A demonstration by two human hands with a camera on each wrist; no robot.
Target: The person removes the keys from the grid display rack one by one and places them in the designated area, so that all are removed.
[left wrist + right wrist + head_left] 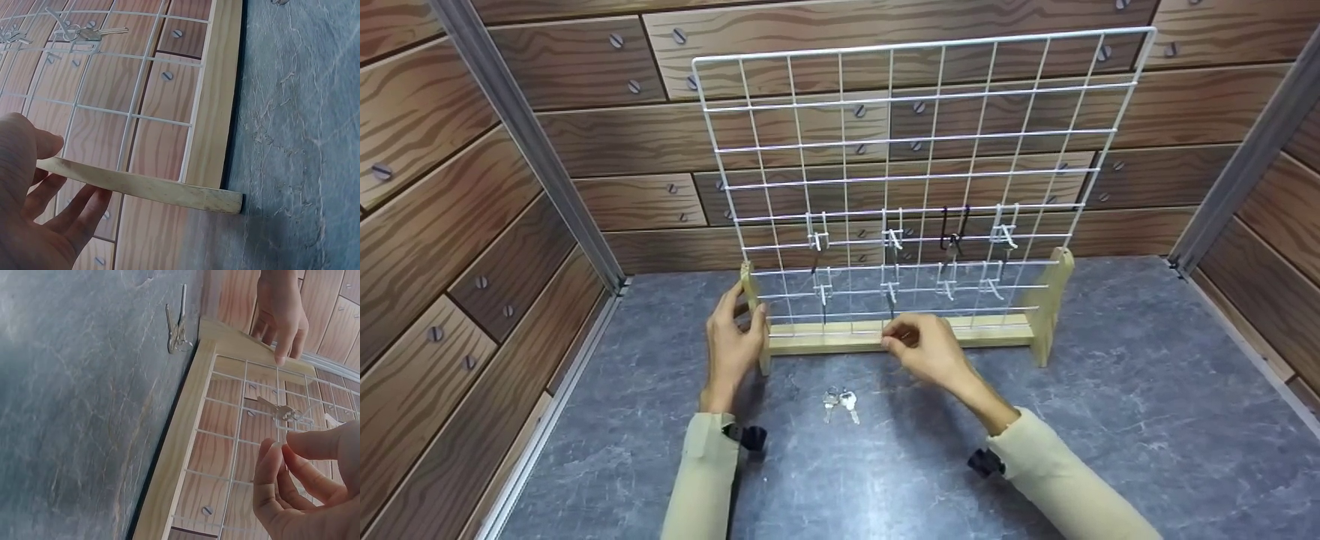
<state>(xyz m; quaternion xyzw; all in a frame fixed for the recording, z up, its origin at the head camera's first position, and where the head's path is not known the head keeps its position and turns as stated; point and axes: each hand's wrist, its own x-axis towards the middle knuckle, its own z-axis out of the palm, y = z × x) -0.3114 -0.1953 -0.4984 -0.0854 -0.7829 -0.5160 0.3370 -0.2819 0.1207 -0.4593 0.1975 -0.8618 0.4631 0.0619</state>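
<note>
In the head view a white wire grid rack (866, 142) stands in a light wood base (825, 343). My left hand (733, 335) grips the base's left side post (152, 188), thumb on one face and fingers on the other. My right hand (931, 351) is in front of the grid's lower middle, its thumb and index fingertips meeting; I cannot tell whether something is pinched there. Just beyond those fingertips, a set of keys (286, 412) hangs from a hook in the right wrist view. Another pair of keys (841, 403) lies on the table before the base.
White hooks (894, 238) and a black hook (954, 238) sit in two rows on the grid, several with keys hanging. The right side post (1051, 307) rises from the grey marbled table (660, 450). Wood-patterned walls (585, 142) enclose the back and sides.
</note>
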